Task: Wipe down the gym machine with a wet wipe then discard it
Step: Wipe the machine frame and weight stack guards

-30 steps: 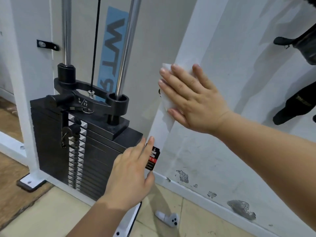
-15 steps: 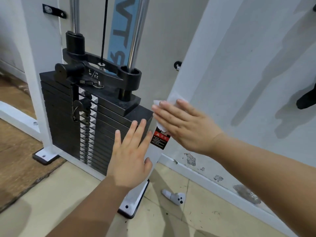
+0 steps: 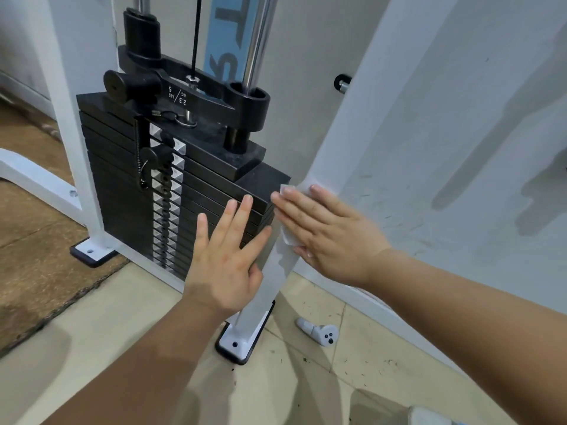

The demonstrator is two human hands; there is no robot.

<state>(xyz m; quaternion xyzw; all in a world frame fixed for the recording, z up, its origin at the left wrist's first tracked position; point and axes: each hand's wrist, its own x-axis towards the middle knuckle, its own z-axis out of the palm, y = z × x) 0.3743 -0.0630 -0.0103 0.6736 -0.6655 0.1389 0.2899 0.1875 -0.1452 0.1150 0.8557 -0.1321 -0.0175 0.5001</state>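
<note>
Presses wet wipe (image 3: 287,236) flat beneath the straight, open fingers of the right hand (image 3: 333,240) against the lower white frame upright (image 3: 343,142), just beside the weight stack (image 3: 122,191), for broad contact, and sets the open, empty left hand (image 3: 224,265) at the stack front, seemingly for bracing.

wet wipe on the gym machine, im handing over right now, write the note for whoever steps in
Right hand: flat, fingers straight, pressing the wet wipe against the lower part of the white upright post.
Left hand: open, fingers spread, holding nothing, in front of the weight stack beside the post.
Done: wiping is under way on the post; how much else was wiped does not show.
To do: finish the post down to its foot, wipe the rest of the machine, then discard the wipe; no bin in view.
</note>
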